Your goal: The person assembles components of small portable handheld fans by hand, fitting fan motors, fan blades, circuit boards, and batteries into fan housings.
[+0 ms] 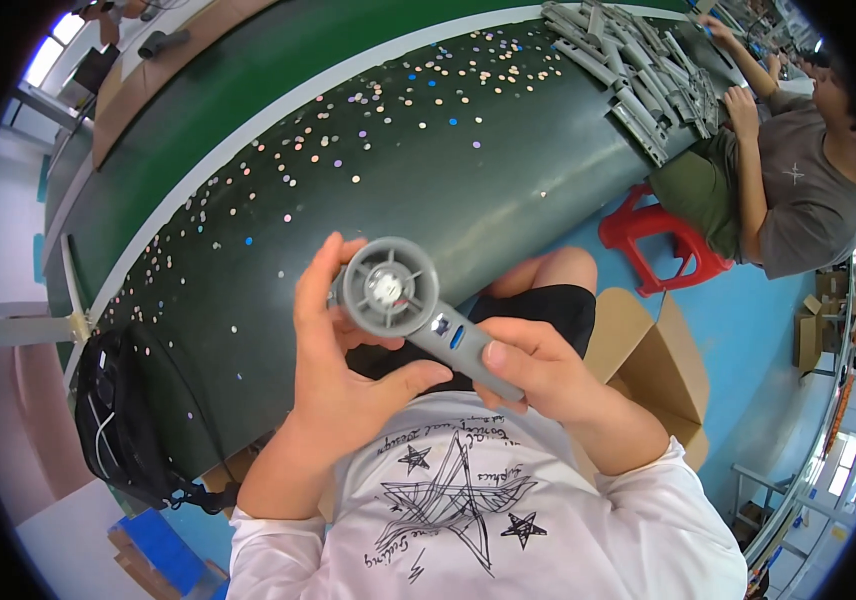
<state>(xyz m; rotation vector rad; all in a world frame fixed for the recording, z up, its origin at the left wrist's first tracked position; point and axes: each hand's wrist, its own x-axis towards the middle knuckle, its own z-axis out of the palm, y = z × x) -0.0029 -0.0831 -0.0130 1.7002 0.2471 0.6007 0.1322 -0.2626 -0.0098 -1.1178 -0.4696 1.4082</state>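
gray handheld fan (pixel 440 337) | axis diagonal: head (pixel 388 289) far left, handle (pixel 472 359) near right | left hand (pixel 333 375) spread around head | right hand (pixel 548 372) pinching handle

Bright light | washed-out window (pixel 46 60) upper left | pale sheen on bench (pixel 438 205) | edges bent, corners black

Gray parts (pixel 638 85) lie heaped on a long, dark-green work surface (pixel 468 205) strewn with small colored discs (pixel 453 122) in what appears to be a factory assembly workshop, where a co-worker (pixel 803 185) sits by the pile on a red stool (pixel 663 237), near an open cardboard box (pixel 685 365), blue flooring (pixel 743 335) and further cartons (pixel 808 338).
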